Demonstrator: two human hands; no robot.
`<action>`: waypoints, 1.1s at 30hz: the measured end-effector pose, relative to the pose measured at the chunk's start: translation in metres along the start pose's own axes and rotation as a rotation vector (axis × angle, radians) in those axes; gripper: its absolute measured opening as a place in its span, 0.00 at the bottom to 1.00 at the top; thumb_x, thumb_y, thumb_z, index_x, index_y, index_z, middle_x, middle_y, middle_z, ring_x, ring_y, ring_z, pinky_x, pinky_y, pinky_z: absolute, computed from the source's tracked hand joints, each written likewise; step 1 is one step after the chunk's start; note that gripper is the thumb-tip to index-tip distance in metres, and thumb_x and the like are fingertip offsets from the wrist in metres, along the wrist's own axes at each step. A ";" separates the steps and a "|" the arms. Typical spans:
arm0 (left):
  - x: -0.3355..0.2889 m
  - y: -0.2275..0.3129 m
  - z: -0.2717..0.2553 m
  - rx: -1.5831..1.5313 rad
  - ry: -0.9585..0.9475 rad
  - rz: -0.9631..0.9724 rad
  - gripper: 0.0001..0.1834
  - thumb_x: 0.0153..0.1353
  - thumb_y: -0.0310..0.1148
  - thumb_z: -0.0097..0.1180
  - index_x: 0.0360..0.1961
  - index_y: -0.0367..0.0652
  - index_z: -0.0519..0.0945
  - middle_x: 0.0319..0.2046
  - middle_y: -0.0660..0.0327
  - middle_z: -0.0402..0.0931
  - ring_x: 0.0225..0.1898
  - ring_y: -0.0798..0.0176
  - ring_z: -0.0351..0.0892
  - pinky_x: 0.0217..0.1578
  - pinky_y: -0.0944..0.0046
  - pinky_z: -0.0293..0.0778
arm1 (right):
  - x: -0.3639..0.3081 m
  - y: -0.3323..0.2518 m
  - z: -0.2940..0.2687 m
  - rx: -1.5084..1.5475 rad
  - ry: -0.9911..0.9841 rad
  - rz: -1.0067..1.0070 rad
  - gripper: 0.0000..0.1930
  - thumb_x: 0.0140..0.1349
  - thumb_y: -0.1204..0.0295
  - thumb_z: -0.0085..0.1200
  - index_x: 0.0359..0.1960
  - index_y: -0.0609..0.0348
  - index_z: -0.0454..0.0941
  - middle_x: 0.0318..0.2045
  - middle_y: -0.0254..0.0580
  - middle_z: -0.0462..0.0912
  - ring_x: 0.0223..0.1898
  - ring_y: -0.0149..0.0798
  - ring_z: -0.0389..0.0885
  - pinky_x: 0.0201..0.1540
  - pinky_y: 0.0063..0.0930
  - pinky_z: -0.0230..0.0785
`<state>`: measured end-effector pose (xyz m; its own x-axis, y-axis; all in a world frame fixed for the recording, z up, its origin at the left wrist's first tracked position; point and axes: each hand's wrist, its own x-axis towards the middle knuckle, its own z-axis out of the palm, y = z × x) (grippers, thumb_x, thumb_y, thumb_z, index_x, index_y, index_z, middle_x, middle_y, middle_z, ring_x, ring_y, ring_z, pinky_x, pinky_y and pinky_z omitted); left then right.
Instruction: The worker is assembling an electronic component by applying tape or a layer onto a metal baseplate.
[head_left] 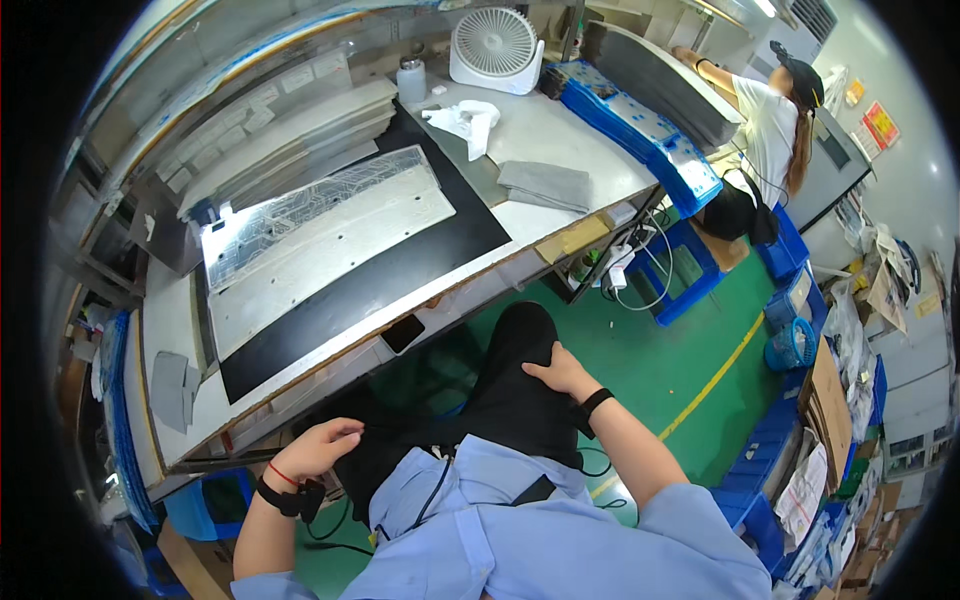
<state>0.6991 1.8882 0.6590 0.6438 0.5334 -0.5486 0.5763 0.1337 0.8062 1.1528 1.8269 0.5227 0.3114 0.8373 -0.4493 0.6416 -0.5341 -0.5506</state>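
Observation:
My left hand (322, 447) is beside my black-trousered left thigh, its fingers curled in toward the thumb with nothing visible in them. My right hand (562, 373) rests on the side of my right knee (525, 325), thumb spread from the fingers, holding nothing. Ahead on the workbench, a wide metal panel (330, 250) with a silvery patterned strip along its far side lies on a black mat (440, 255). Both hands are apart from it. A dark phone-like slab (403, 334) sits just under the bench's front edge.
Stacked flat sheets (290, 150), a white fan (495, 50), a bottle (411, 79), crumpled white cloth (465, 122) and folded grey cloth (545, 185) stand on the bench. Blue-wrapped panels (640, 130) overhang its right end. A co-worker (770, 125) sits beyond. Blue bins (755, 460) line the right.

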 end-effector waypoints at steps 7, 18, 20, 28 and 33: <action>-0.007 -0.135 0.026 0.338 0.475 -0.256 0.36 0.61 0.47 0.56 0.60 0.27 0.65 0.56 0.35 0.67 0.57 0.43 0.71 0.56 0.57 0.68 | -0.013 -0.020 -0.029 0.142 0.096 -0.336 0.13 0.57 0.65 0.60 0.34 0.64 0.82 0.27 0.50 0.83 0.31 0.46 0.82 0.37 0.35 0.74; -0.034 -0.133 0.058 0.554 0.688 -0.389 0.34 0.57 0.47 0.59 0.56 0.30 0.70 0.53 0.39 0.68 0.55 0.38 0.70 0.55 0.51 0.69 | -0.039 -0.147 -0.052 0.520 -0.350 -0.649 0.09 0.65 0.70 0.54 0.38 0.64 0.79 0.33 0.34 0.82 0.35 0.25 0.78 0.38 0.21 0.70; -0.046 -0.134 0.053 0.579 0.677 -0.355 0.30 0.58 0.46 0.58 0.52 0.31 0.75 0.48 0.41 0.74 0.52 0.40 0.74 0.52 0.50 0.71 | -0.055 -0.187 -0.074 0.597 -0.455 -0.654 0.08 0.66 0.71 0.52 0.39 0.63 0.78 0.37 0.37 0.82 0.38 0.27 0.79 0.40 0.21 0.70; -0.094 0.030 -0.034 -0.377 0.690 0.085 0.06 0.58 0.26 0.60 0.30 0.32 0.83 0.27 0.58 0.83 0.31 0.69 0.81 0.34 0.70 0.77 | -0.039 -0.301 -0.151 1.018 -0.581 -0.811 0.07 0.69 0.68 0.46 0.37 0.57 0.72 0.36 0.40 0.81 0.34 0.29 0.78 0.40 0.22 0.70; -0.092 0.089 -0.120 -0.311 0.921 0.456 0.13 0.67 0.35 0.49 0.37 0.37 0.80 0.26 0.62 0.80 0.28 0.70 0.77 0.36 0.73 0.71 | 0.011 -0.355 -0.186 1.143 -0.575 -0.804 0.06 0.69 0.68 0.46 0.40 0.56 0.72 0.35 0.35 0.80 0.32 0.28 0.77 0.36 0.21 0.69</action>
<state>0.6307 1.9509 0.8077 0.0636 0.9937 0.0918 0.1404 -0.1000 0.9850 1.0588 2.0474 0.8441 -0.3294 0.9284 0.1722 -0.4559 0.0034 -0.8900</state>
